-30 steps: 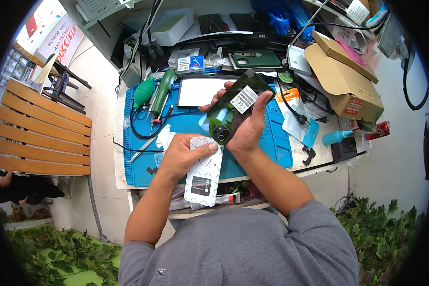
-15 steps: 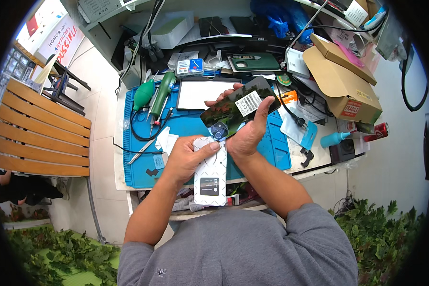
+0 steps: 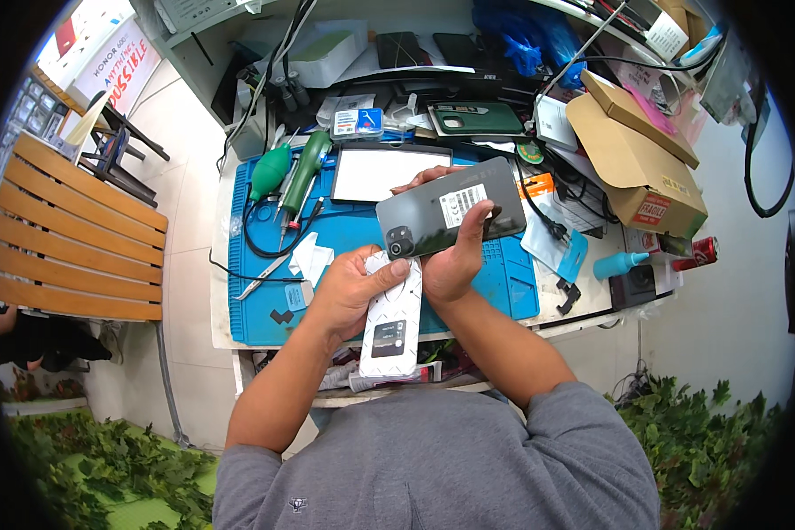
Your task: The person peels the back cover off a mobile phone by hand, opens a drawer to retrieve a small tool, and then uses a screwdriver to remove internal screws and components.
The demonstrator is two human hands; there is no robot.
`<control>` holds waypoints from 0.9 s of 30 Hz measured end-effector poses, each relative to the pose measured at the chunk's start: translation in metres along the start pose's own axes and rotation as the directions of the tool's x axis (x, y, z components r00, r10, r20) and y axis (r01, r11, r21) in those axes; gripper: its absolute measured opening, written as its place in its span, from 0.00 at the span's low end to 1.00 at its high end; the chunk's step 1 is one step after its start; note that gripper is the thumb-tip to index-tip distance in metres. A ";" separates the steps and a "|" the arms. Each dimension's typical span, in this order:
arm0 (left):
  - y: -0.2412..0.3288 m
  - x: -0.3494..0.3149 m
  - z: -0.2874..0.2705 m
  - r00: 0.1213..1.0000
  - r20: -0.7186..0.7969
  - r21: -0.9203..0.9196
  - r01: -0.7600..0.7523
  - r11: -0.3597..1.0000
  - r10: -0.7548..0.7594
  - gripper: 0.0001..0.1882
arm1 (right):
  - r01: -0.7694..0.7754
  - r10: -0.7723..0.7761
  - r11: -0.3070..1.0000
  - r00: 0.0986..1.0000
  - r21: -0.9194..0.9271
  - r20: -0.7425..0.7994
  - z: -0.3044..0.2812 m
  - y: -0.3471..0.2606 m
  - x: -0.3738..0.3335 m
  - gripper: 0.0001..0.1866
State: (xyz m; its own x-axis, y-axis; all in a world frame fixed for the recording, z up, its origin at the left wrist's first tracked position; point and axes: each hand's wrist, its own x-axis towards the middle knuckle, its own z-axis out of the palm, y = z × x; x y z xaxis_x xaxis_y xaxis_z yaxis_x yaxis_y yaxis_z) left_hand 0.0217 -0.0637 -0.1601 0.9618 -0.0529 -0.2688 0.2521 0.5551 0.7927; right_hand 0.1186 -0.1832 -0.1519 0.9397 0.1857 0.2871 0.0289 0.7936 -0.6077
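My right hand (image 3: pixel 455 265) grips a black smartphone (image 3: pixel 422 212), its thumb over the front edge and fingertips showing behind the far edge. The phone's back faces up, with a white printed label (image 3: pixel 462 205) on it and a camera block (image 3: pixel 401 242) at its near left corner. My left hand (image 3: pixel 352 290) pinches a long white patterned card (image 3: pixel 394 305) with a dark rectangle near its lower end. The card's top lies right under the phone's camera corner; whether they touch I cannot tell. Beneath both hands spreads a blue work mat (image 3: pixel 349 237).
On the mat lie a green air blower (image 3: pixel 271 172), a green screwdriver-like tool (image 3: pixel 307 168), tweezers (image 3: pixel 261 278), crumpled white paper (image 3: pixel 310 260) and a white tray with a dark rim (image 3: pixel 389 175). Right of it are a blue bottle (image 3: pixel 620 265), a red can (image 3: pixel 696 254) and an open cardboard box (image 3: pixel 627 168).
The phone has turned to lie more level, and its back now reflects grey. The white card tilts slightly more. Both hands keep their hold.
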 end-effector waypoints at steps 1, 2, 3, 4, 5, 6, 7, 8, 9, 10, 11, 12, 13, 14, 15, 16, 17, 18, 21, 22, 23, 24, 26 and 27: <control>-0.001 0.001 -0.001 1.000 -0.011 -0.024 0.027 0.999 -0.027 0.16 | 0.035 -0.033 0.998 0.999 -0.057 0.029 0.000 0.000 -0.001 0.41; -0.001 0.001 -0.001 0.998 -0.020 -0.048 0.053 0.997 -0.054 0.16 | 0.034 -0.032 0.998 0.999 -0.057 0.032 0.000 0.000 -0.003 0.41; 0.000 0.001 0.000 0.998 -0.020 -0.049 0.052 0.997 -0.053 0.16 | 0.048 -0.043 0.995 0.997 -0.084 0.062 -0.001 0.000 -0.004 0.42; 0.002 0.001 0.002 0.998 -0.025 -0.083 0.064 0.995 -0.066 0.16 | 0.063 -0.053 0.992 0.994 -0.111 0.092 -0.002 -0.001 -0.005 0.43; 0.003 0.001 0.004 0.996 -0.029 -0.117 0.075 0.990 -0.079 0.17 | 0.083 -0.076 0.991 0.994 -0.101 0.072 0.000 0.001 -0.005 0.43; 0.002 0.001 0.003 0.997 -0.030 -0.117 0.073 0.990 -0.077 0.17 | 0.082 -0.075 0.992 0.994 -0.100 0.074 0.000 0.002 -0.005 0.43; 0.001 0.001 0.003 0.996 -0.034 -0.144 0.077 0.987 -0.083 0.17 | 0.126 -0.112 0.980 0.989 -0.151 0.098 0.001 0.002 -0.006 0.45; 0.000 0.001 0.003 0.995 -0.039 -0.171 0.081 0.982 -0.088 0.18 | 0.170 -0.146 0.965 0.981 -0.200 0.125 0.002 0.002 -0.006 0.46; 0.000 0.002 0.005 0.995 -0.037 -0.172 0.080 0.982 -0.088 0.18 | 0.170 -0.147 0.964 0.981 -0.202 0.126 0.001 0.001 -0.006 0.46; 0.000 0.002 0.009 0.996 -0.074 -0.158 0.030 0.987 -0.042 0.18 | 0.188 -0.161 0.955 0.978 -0.231 0.130 0.001 0.001 -0.006 0.47; 0.000 0.002 0.011 0.994 -0.110 -0.143 -0.019 0.990 0.003 0.17 | 0.205 -0.175 0.944 0.976 -0.259 0.133 0.001 0.000 -0.005 0.48; 0.001 0.001 0.012 0.994 -0.108 -0.143 -0.021 0.989 0.006 0.17 | 0.222 -0.189 0.932 0.972 -0.286 0.138 0.001 -0.001 -0.004 0.49; 0.001 0.000 0.013 0.981 -0.163 -0.055 -0.118 0.992 0.107 0.18 | 0.233 -0.206 0.936 0.970 -0.263 0.127 -0.002 0.002 -0.004 0.48; 0.001 0.000 0.013 0.955 -0.209 0.039 -0.208 0.977 0.212 0.19 | 0.235 -0.207 0.936 0.970 -0.263 0.129 -0.007 0.004 -0.004 0.48; 0.003 0.000 0.010 0.944 -0.208 0.151 -0.227 0.962 0.255 0.20 | 0.191 -0.165 0.945 0.979 -0.265 0.117 -0.014 0.004 -0.005 0.47; 0.003 0.000 0.010 0.944 -0.207 0.150 -0.230 0.962 0.258 0.20 | 0.147 -0.123 0.952 0.987 -0.267 0.105 -0.020 0.004 -0.008 0.47; 0.002 -0.002 0.011 0.918 -0.226 0.183 -0.287 0.940 0.324 0.20 | 0.071 -0.065 0.974 0.997 -0.214 0.036 -0.023 0.006 -0.018 0.44; 0.002 0.000 0.012 0.889 -0.237 0.216 -0.344 0.914 0.391 0.20 | 0.057 -0.050 0.975 0.998 -0.217 0.035 -0.028 0.009 -0.020 0.44; 0.002 0.000 0.012 0.886 -0.271 0.106 -0.362 0.926 0.377 0.19 | 0.113 -0.074 0.929 0.990 -0.352 0.123 -0.045 0.017 -0.024 0.41; 0.003 0.003 0.011 0.892 -0.291 -0.019 -0.366 0.930 0.345 0.18 | 0.178 -0.112 0.873 0.979 -0.454 0.170 -0.051 0.018 -0.023 0.39; 0.003 0.005 0.008 0.900 -0.281 -0.055 -0.361 0.931 0.332 0.17 | 0.243 -0.148 0.804 0.966 -0.542 0.214 -0.057 0.019 -0.023 0.37; 0.004 0.006 0.005 0.907 -0.283 -0.094 -0.350 0.932 0.312 0.16 | 0.189 -0.122 0.883 0.976 -0.430 0.177 -0.053 0.022 -0.021 0.41; 0.007 0.005 0.002 0.924 -0.265 -0.163 -0.324 0.932 0.275 0.14 | 0.093 -0.076 0.980 0.992 -0.176 0.100 -0.046 0.025 -0.016 0.50; 0.006 0.004 -0.006 0.922 -0.257 -0.168 -0.337 0.927 0.289 0.13 | 0.015 -0.007 0.995 0.996 -0.100 0.088 -0.036 0.021 -0.014 0.53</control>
State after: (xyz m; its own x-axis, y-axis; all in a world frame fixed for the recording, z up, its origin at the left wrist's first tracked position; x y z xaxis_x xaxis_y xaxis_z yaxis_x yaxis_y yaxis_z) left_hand 0.0267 -0.0557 -0.1595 0.9321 0.3250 -0.1599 -0.1083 0.6714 0.7331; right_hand 0.1182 -0.1896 -0.1953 0.9061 0.2305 0.3549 0.0773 0.7344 -0.6744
